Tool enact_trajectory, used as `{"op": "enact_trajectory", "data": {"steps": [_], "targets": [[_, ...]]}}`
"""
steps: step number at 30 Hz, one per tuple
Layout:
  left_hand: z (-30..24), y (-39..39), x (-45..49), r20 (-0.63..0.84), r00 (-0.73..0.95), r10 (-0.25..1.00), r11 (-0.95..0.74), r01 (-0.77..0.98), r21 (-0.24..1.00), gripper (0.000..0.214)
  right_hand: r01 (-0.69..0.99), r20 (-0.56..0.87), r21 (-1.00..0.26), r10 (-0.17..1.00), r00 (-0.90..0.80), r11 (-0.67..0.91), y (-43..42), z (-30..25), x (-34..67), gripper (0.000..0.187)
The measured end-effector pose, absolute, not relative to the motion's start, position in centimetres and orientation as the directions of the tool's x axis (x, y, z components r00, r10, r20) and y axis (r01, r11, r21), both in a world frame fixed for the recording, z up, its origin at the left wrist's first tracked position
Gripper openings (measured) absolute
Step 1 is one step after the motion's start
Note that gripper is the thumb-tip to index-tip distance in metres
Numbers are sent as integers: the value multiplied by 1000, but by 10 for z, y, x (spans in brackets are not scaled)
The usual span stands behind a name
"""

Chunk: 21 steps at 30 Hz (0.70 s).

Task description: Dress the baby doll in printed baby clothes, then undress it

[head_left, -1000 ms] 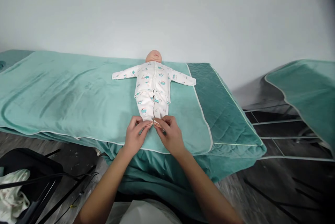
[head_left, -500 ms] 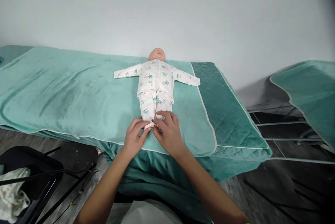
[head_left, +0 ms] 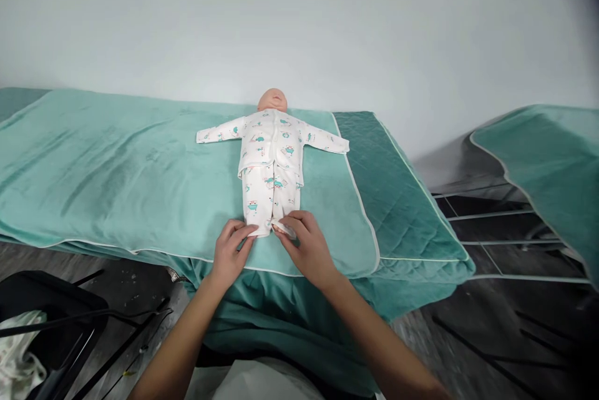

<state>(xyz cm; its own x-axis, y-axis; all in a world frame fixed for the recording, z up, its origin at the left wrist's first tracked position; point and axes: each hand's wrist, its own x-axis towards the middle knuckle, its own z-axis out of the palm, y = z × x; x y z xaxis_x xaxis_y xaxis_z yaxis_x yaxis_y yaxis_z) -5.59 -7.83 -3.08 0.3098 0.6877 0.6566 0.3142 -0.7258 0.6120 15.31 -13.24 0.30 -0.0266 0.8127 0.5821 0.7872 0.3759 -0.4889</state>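
Note:
A baby doll [head_left: 272, 100] lies on its back, head toward the wall and arms spread. It wears a white printed jacket [head_left: 271, 141] and matching trousers [head_left: 257, 197]. At the leg on the left, my left hand [head_left: 230, 249] pinches the hem of the trouser leg between thumb and fingers. My right hand [head_left: 306, 247] has its thumb and fingers closed on the cuff of the other trouser leg, where the fabric is turned and bunched. The doll's feet are hidden by the cuffs and fingers.
Under the doll a light green blanket [head_left: 140, 188] covers the bed, with a darker quilted cover [head_left: 402, 200] at its right end. A black chair [head_left: 60, 319] holding a cloth [head_left: 21, 350] stands at lower left. Metal rails [head_left: 510, 243] are at right.
My right hand has shifted from the left-side cuff to the cuff of the other leg. My left hand has stayed at the left-side cuff, which now lies flatter.

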Motion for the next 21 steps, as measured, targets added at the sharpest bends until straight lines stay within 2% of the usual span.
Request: {"op": "enact_trajectory", "data": {"steps": [3,8,15,18,21], "targets": [[-24,-78,-56,622,318,716,-698,304,648,22,746,565,-510,820,-85,429,-132,7,158,11],[-10,-74,-58,495,260,829,-552,239,799,16,718,523,-540,843,-124,441,-137,25,162,8],[-2,-62,-59,344,109,933,-358,183,915,27,599,530,-663,847,-46,448,-140,51,178,8],[9,-54,-57,297,49,954,-300,122,946,23,535,515,-733,857,30,421,-137,66,190,7],[40,-49,-56,329,31,944,-329,-7,944,16,417,521,-799,846,116,434,-138,99,201,18]]}}
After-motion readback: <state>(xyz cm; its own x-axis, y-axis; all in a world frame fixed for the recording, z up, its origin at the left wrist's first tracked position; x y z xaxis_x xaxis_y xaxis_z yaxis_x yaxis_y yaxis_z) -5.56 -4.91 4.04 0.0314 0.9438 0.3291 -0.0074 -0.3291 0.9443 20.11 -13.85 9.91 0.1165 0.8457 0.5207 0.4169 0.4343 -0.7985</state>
